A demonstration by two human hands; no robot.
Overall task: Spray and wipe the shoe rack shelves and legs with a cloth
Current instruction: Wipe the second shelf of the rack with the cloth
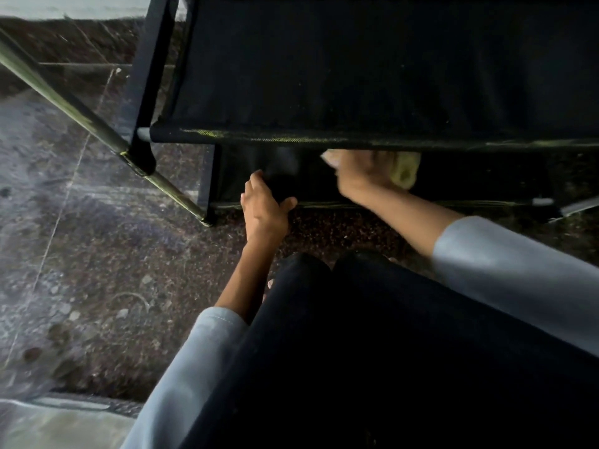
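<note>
My right hand (pixel 363 176) holds the soft yellow cloth (pixel 405 170) bunched up, pressing it on the low shelf (pixel 470 186). My left hand (pixel 264 209) grips the shelf's near edge.

Speckled dark stone floor (pixel 107 254), crossed by thin pale joint lines, bearing the black shoe rack (pixel 356 76) on its far side. Rack's left legs planted on the floor; lower fabric shelf (pixel 259 176) lying under the upper shelf, close above the floor.

No readable text, label, brand or number anywhere in view
</note>
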